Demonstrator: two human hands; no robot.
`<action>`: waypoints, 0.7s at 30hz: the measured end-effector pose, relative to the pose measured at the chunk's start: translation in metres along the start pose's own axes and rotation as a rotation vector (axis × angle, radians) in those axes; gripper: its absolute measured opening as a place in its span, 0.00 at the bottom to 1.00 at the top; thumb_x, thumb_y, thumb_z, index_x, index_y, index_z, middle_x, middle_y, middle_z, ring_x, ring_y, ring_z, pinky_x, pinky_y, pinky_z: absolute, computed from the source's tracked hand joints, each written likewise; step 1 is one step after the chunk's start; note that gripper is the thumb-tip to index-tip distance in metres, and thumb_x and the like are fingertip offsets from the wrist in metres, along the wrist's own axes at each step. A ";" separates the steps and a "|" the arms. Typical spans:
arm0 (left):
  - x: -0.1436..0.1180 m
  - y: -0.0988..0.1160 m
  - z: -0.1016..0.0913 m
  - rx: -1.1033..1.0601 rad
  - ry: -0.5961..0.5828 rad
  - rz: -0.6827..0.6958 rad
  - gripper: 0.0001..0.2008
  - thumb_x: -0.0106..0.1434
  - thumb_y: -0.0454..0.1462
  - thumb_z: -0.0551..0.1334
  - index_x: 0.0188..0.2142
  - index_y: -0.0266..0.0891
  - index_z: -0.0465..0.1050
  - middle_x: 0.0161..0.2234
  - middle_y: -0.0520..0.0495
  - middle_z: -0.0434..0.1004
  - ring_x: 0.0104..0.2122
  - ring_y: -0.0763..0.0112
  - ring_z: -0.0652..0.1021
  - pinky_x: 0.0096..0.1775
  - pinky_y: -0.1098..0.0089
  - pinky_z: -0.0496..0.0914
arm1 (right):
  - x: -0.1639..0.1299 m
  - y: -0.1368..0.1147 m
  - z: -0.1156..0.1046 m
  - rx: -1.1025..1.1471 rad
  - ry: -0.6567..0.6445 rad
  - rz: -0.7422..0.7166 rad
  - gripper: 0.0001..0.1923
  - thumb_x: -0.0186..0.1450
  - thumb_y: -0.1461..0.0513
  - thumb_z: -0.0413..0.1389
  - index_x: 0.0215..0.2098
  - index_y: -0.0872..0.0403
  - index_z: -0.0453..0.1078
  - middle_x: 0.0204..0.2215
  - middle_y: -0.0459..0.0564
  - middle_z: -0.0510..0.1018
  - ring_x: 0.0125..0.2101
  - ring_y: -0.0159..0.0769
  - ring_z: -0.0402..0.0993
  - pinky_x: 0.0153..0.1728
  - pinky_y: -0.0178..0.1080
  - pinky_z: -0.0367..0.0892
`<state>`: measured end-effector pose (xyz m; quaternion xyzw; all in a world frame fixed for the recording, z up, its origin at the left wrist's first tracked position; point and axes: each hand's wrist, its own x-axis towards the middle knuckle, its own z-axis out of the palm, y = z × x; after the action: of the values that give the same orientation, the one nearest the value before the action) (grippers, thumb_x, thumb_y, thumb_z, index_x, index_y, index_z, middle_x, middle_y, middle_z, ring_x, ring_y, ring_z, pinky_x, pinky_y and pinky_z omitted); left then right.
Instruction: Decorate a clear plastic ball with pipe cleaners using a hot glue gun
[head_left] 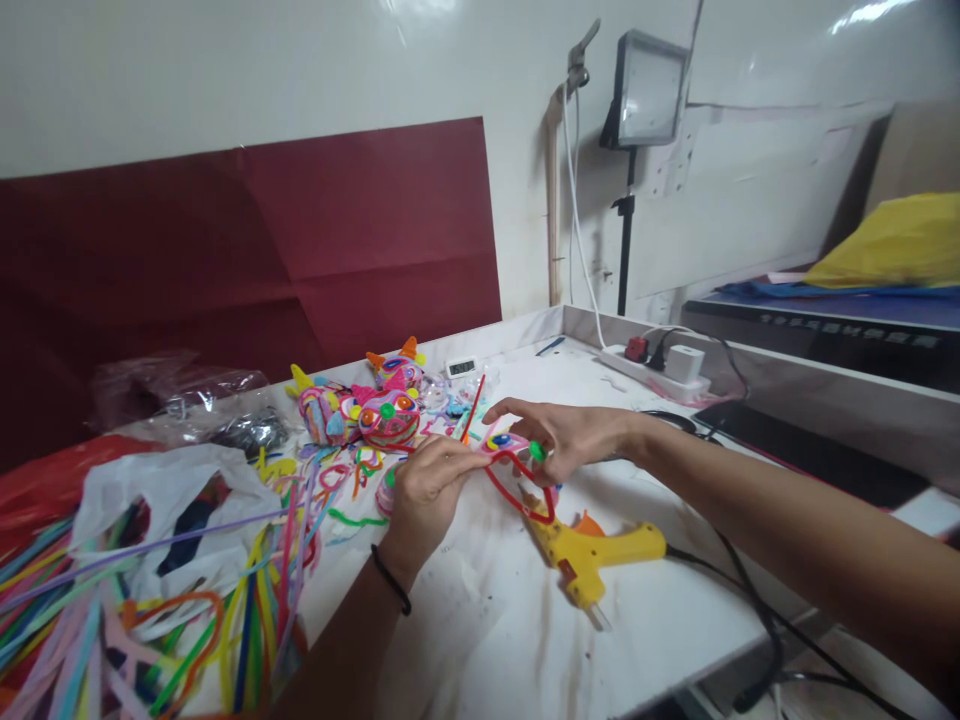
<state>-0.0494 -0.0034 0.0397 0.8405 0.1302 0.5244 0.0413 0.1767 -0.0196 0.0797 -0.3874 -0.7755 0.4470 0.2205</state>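
Note:
Between my hands is a small pink craft animal face (501, 443) with a blue eye and a green nose. My left hand (433, 488) pinches its left side, fingers closed. From the right, my right hand (559, 438) curls round the end with the green nose, its thumb below and fingers arched above. A red pipe cleaner (517, 503) loops down under the face; its exact attachment is hidden by my fingers. Just below lies a yellow hot glue gun (600, 555) on the white table (480, 640), its nozzle close to the red loop.
Several colourful craft animal heads (388, 412) stand behind my left hand, near a small digital clock (461, 368). Loose pipe cleaners (247, 610) and a white plastic bag (172, 500) cover the left side. A power strip (660, 375) sits back right; a black cable (720, 570) trails rightward.

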 end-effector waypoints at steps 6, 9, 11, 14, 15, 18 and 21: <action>-0.001 -0.001 0.000 -0.001 -0.024 0.013 0.10 0.61 0.28 0.61 0.36 0.41 0.79 0.30 0.47 0.78 0.31 0.70 0.76 0.33 0.69 0.70 | -0.001 0.003 0.000 0.028 -0.025 -0.016 0.37 0.48 0.69 0.60 0.54 0.50 0.53 0.27 0.37 0.64 0.22 0.24 0.61 0.22 0.29 0.59; -0.001 -0.001 0.000 0.022 -0.028 0.047 0.09 0.61 0.27 0.61 0.35 0.40 0.78 0.30 0.47 0.77 0.32 0.70 0.75 0.34 0.68 0.70 | 0.000 0.005 0.000 0.042 -0.050 -0.026 0.37 0.48 0.70 0.59 0.54 0.50 0.52 0.27 0.36 0.64 0.22 0.23 0.59 0.21 0.28 0.58; 0.000 -0.002 0.000 0.038 -0.025 0.076 0.08 0.60 0.27 0.61 0.35 0.40 0.77 0.29 0.47 0.76 0.31 0.70 0.75 0.34 0.68 0.69 | 0.000 0.005 0.000 0.047 -0.056 -0.029 0.37 0.48 0.70 0.59 0.53 0.50 0.52 0.27 0.36 0.64 0.21 0.23 0.59 0.21 0.28 0.57; 0.001 -0.002 0.000 0.056 -0.020 0.101 0.08 0.60 0.27 0.62 0.34 0.40 0.77 0.29 0.48 0.76 0.31 0.70 0.75 0.34 0.68 0.68 | 0.000 0.005 -0.001 0.038 -0.059 -0.036 0.36 0.48 0.70 0.58 0.53 0.50 0.53 0.26 0.36 0.65 0.22 0.24 0.60 0.21 0.28 0.57; 0.001 -0.002 0.000 0.061 -0.021 0.103 0.07 0.60 0.27 0.62 0.34 0.40 0.76 0.29 0.48 0.76 0.31 0.70 0.75 0.34 0.68 0.68 | 0.001 0.005 -0.001 0.030 -0.058 -0.037 0.36 0.48 0.71 0.58 0.53 0.50 0.53 0.26 0.37 0.65 0.22 0.24 0.60 0.21 0.28 0.57; 0.000 -0.002 0.000 0.066 -0.032 0.095 0.08 0.60 0.27 0.62 0.34 0.40 0.76 0.29 0.48 0.77 0.31 0.70 0.75 0.35 0.66 0.68 | 0.001 0.005 -0.001 0.022 -0.060 -0.040 0.36 0.48 0.71 0.58 0.53 0.50 0.53 0.27 0.37 0.65 0.23 0.24 0.60 0.21 0.28 0.57; 0.000 -0.002 0.000 0.064 -0.041 0.072 0.08 0.60 0.27 0.62 0.34 0.40 0.76 0.30 0.48 0.78 0.32 0.70 0.76 0.37 0.65 0.68 | 0.001 0.006 -0.001 0.046 -0.075 -0.035 0.37 0.48 0.70 0.58 0.53 0.50 0.53 0.28 0.37 0.65 0.22 0.24 0.59 0.22 0.29 0.58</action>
<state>-0.0501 -0.0020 0.0392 0.8561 0.1159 0.5037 -0.0019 0.1789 -0.0162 0.0750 -0.3515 -0.7795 0.4748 0.2082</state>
